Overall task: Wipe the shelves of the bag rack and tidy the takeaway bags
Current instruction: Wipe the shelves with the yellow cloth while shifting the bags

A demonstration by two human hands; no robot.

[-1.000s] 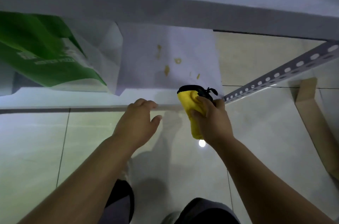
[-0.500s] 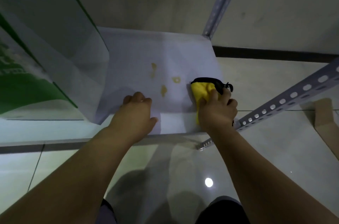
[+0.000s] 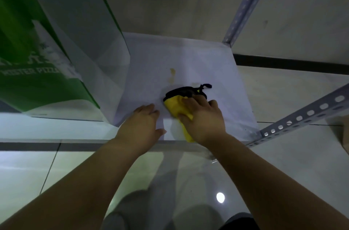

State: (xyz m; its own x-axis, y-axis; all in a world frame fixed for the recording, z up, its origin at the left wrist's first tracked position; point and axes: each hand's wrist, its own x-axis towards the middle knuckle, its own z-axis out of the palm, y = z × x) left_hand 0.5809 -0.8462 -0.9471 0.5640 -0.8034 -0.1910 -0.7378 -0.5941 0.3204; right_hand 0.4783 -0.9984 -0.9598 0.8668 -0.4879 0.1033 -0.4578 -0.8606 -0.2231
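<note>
Two bare hands rested on one white shelf (image 3: 217, 71) of the rack. Left hand (image 3: 143, 124) lay flat near the front edge, fingers straight, holding nothing. Right hand (image 3: 203, 118), just beside it, gripped a yellow cloth (image 3: 172, 105) with black trim, fingers and thumb curled round it, pressing it down. Yellowish stains (image 3: 172, 74) marked the shelf just beyond the cloth. One green-and-white takeaway bag (image 3: 37, 71) stood upright at the left.
</note>
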